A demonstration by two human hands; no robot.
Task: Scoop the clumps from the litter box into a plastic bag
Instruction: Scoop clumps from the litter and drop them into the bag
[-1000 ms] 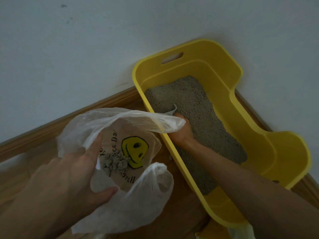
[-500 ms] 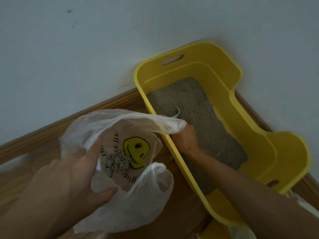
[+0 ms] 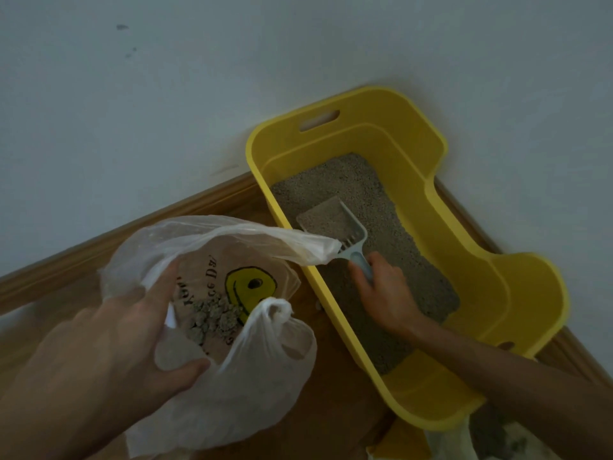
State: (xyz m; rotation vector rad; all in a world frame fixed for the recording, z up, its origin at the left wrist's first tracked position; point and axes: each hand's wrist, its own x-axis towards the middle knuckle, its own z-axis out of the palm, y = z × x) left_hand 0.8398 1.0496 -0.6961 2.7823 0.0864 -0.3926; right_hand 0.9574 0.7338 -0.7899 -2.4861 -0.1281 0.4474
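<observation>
A yellow litter box (image 3: 471, 260) stands in the room corner with grey litter (image 3: 361, 180) spread over its floor. My right hand (image 3: 384, 293) reaches inside it and grips the handle of a pale grey slotted scoop (image 3: 335, 220), whose blade is raised and loaded with litter. To the left, my left hand (image 3: 126, 340) holds open a translucent plastic bag (image 3: 252, 376) printed with a yellow smiley face. Several grey clumps (image 3: 212, 313) lie at the bottom of the bag. The bag's rim overlaps the box's left wall.
Pale walls (image 3: 166, 94) meet behind the box, with a wooden skirting board (image 3: 132, 227) along their foot. The floor (image 3: 331, 400) is wood. More plastic holding litter (image 3: 497, 436) shows at the bottom right edge.
My right hand drew back along the box and lifted the scoop out of the litter, so its loaded blade now shows. My left hand and the bag stayed put.
</observation>
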